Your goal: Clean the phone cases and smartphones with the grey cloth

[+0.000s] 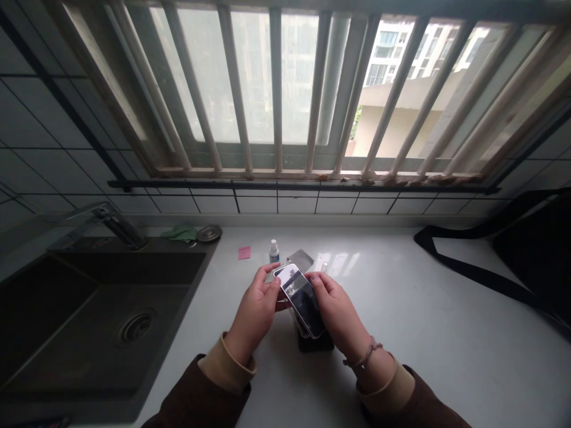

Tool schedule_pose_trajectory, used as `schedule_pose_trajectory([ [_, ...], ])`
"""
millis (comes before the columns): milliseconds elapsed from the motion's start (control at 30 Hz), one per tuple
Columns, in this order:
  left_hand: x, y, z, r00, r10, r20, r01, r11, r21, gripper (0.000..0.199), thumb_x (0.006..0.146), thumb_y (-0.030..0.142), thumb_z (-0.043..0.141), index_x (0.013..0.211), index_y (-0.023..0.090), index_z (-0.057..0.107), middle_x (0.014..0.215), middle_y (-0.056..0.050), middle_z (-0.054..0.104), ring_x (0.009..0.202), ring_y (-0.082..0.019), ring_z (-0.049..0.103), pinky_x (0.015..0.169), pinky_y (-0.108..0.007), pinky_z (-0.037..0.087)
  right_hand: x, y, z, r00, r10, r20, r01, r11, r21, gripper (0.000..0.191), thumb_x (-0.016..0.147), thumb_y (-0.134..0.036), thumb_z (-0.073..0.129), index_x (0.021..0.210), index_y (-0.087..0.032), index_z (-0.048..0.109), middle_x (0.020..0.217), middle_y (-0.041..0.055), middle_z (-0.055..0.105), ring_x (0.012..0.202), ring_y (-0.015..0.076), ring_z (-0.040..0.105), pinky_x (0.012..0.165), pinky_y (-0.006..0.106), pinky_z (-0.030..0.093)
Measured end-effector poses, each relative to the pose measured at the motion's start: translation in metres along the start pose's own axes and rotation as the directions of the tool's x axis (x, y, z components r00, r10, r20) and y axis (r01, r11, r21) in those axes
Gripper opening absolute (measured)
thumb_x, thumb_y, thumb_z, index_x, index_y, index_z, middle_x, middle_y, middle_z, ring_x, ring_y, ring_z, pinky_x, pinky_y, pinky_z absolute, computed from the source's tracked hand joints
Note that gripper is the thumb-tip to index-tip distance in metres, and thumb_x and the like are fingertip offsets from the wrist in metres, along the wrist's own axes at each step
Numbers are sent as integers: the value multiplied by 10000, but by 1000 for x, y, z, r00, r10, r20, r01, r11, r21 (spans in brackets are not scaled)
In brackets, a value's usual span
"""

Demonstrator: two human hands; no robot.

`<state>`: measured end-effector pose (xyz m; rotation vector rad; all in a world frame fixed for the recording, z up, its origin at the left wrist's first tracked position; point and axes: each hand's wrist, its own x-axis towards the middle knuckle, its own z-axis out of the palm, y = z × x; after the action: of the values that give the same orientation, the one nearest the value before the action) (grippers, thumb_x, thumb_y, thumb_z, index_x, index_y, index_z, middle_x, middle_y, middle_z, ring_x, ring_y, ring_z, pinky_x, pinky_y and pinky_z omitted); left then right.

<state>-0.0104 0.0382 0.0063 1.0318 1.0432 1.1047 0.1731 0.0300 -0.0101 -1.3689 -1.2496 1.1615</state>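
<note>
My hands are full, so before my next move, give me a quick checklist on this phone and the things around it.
1. The phone held by left hand and right hand: ok.
2. Screen free of dust: cannot tell, glare hides it.
3. Phone clear of the black object below: cannot tell.
4. Spray bottle upright: ok.
5. Green cloth near the hands: not ok, it lies by the sink.

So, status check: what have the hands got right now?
Left hand, right hand: smartphone held between them by its edges. Black object beneath. White-capped bottle just beyond.
</note>
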Motion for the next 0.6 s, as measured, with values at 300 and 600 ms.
schedule_pose_trajectory([
  [300,-4,1,3,1000,4,8,-3,1000,-27,488,983,513,652,1348,217,522,930,-69,772,813,-234,774,714,-358,644,-4,-5,-1,946,-289,-144,239,927,-291,545,1101,-589,374,1027,-208,757,1019,85,743,963,254,680,854,345,492],
  [600,-2,-6,4,998,8,-69,-15,995,-103,476,964,528,668,1305,213,562,929,-62,776,740,-196,756,656,-301,604,-14,-11,-4,895,-429,-121,350,844,-407,580,1148,-498,286,1083,-228,795,986,77,727,921,223,695,827,340,511],
])
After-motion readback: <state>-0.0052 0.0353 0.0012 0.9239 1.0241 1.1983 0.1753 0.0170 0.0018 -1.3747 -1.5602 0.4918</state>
